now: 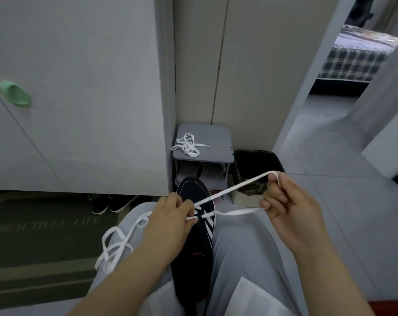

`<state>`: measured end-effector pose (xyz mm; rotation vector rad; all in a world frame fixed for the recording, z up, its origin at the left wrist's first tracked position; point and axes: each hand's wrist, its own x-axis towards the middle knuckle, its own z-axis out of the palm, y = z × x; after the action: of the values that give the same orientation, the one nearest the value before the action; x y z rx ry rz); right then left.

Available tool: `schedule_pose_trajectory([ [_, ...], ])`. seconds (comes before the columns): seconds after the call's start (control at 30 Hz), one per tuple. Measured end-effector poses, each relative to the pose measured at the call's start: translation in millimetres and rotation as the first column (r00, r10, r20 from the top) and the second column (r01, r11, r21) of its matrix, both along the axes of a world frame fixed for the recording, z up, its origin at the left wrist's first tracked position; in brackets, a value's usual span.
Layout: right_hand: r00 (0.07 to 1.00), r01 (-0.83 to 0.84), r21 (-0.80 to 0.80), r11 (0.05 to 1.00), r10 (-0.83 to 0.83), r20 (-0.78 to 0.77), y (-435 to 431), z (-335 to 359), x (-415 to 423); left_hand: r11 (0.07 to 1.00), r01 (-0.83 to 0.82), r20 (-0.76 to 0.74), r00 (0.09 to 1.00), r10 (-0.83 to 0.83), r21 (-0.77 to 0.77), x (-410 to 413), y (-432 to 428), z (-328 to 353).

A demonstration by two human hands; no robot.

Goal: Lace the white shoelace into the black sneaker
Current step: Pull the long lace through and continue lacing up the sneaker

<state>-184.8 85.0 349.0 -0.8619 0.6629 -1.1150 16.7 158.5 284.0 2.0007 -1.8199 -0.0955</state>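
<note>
Evidently the black sneaker (193, 247) is wedged between the person's thighs (239, 247) at lower centre so it stays put. The left hand (170, 215) pinches the white shoelace (230, 190) at the eyelets to steady it. The right hand (289, 201), right of centre, pinches a loop drawn taut, probably pulling slack through.

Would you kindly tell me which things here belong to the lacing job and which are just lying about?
Job: sneaker, lace, left hand, right hand.
Lying about: second lace, stool, bin, mat, bed.
</note>
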Motion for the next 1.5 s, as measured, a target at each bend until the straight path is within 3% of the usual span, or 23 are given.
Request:
schedule_pose_trajectory([
  [0.13,1.0,0.0,0.01,1.0,0.0,-0.007,4.3,-4.0,4.8,0.999,0.03,0.03,0.999,-0.029,-0.042,0.7,-3.1,1.8],
  [0.23,0.992,0.008,-0.036,0.999,-0.012,-0.124,8.8,-10.8,10.8,0.999,0.004,-0.191,0.981,-0.012,-0.039,7.1,6.1,5.2],
  [0.3,0.979,0.018,-0.084,0.996,-0.035,-0.2,9.6,-18.3,16.1,1.0,0.02,-0.401,0.916,-0.026,-0.019,12.7,21.3,15.2],
  [0.33,0.975,0.026,-0.091,0.996,-0.046,-0.218,9.8,-23.6,20.1,0.999,0.032,-0.548,0.836,-0.028,-0.003,14.0,29.7,23.3],
  [0.37,0.972,0.037,-0.093,0.995,-0.058,-0.229,10.8,-28.0,25.3,0.999,0.043,-0.714,0.7,-0.015,0.021,14.4,39.2,33.7],
  [0.43,0.971,0.053,-0.082,0.995,-0.071,-0.228,14.2,-38.5,36.3,0.998,0.054,-0.953,0.303,0.014,0.032,15.5,53.2,48.7],
  [0.47,0.972,0.053,-0.069,0.996,-0.068,-0.224,15.9,-44.0,41.5,0.999,0.038,-0.987,0.161,0.019,0.025,17.3,58.9,52.9],
  [0.53,0.967,0.026,-0.07,0.997,-0.043,-0.252,19.5,-52.9,48.4,0.999,-0.033,-0.999,0.041,0.016,0.014,23.0,65.0,59.3],
  [0.57,0.959,0.006,-0.074,0.997,-0.027,-0.282,20.6,-55.6,50.1,0.996,-0.079,-0.997,0.066,0.033,0.028,26.4,65.7,61.5],
  [0.6,0.948,-0.013,-0.078,0.997,-0.013,-0.318,21.5,-56.8,50.1,0.989,-0.133,-0.985,0.149,0.083,0.063,30.1,65.6,60.9],
  [0.67,0.911,-0.037,-0.112,0.993,-0.013,-0.412,21.7,-58.8,48.4,0.963,-0.23,-0.881,0.412,0.23,0.144,34.8,64.8,57.7],
  [0.73,0.858,-0.049,-0.172,0.984,-0.047,-0.512,22.2,-60.7,47.4,0.954,-0.227,-0.678,0.671,0.3,0.196,35.7,65.4,53.1],
  [0.8,0.808,-0.051,-0.225,0.973,-0.092,-0.582,23.2,-61.3,48.5,0.954,-0.101,-0.435,0.873,0.221,0.283,33.7,63.6,46.9],
  [0.87,0.783,-0.051,-0.248,0.967,-0.115,-0.611,24.0,-62.3,50.1,0.931,-0.008,-0.237,0.966,0.101,0.366,31.5,60.4,45.0],
  [0.97,0.723,-0.071,-0.296,0.953,-0.155,-0.673,23.1,-66.8,48.8,0.956,0.027,-0.244,0.969,0.047,0.291,39.1,59.2,50.4],
  [1.07,0.664,-0.087,-0.322,0.943,-0.186,-0.725,21.4,-69.6,48.3,1.0,0.02,-0.452,0.892,-0.009,0.02,47.6,64.1,66.1],
  [1.13,0.635,-0.095,-0.312,0.945,-0.184,-0.75,20.0,-69.0,50.6,0.997,-0.025,-0.574,0.819,-0.024,-0.077,47.7,65.6,74.2],
  [1.2,0.569,-0.133,-0.331,0.934,-0.201,-0.797,19.4,-70.0,52.4,0.996,-0.066,-0.731,0.682,-0.001,-0.063,44.1,63.9,75.9],
  [1.3,0.497,-0.164,-0.368,0.915,-0.246,-0.832,20.6,-74.4,54.2,0.994,-0.047,-0.941,0.329,-0.081,-0.102,37.5,61.0,72.6],
  [1.33,0.501,-0.163,-0.373,0.913,-0.249,-0.829,20.9,-75.7,54.6,0.991,-0.07,-0.966,0.243,-0.093,-0.113,37.2,60.6,72.6],
  [1.37,0.51,-0.165,-0.374,0.913,-0.246,-0.825,21.1,-75.5,55.7,0.99,-0.094,-0.973,0.214,-0.082,-0.104,37.8,60.9,72.3],
  [1.43,0.57,-0.182,-0.333,0.925,-0.177,-0.803,21.3,-70.8,57.6,0.99,-0.132,-0.95,0.313,-0.001,-0.044,40.4,62.6,71.0],
  [1.5,0.702,-0.225,-0.211,0.951,0.008,-0.712,23.0,-60.7,58.8,0.988,-0.153,-0.836,0.539,0.102,0.022,44.3,65.8,65.8],
])
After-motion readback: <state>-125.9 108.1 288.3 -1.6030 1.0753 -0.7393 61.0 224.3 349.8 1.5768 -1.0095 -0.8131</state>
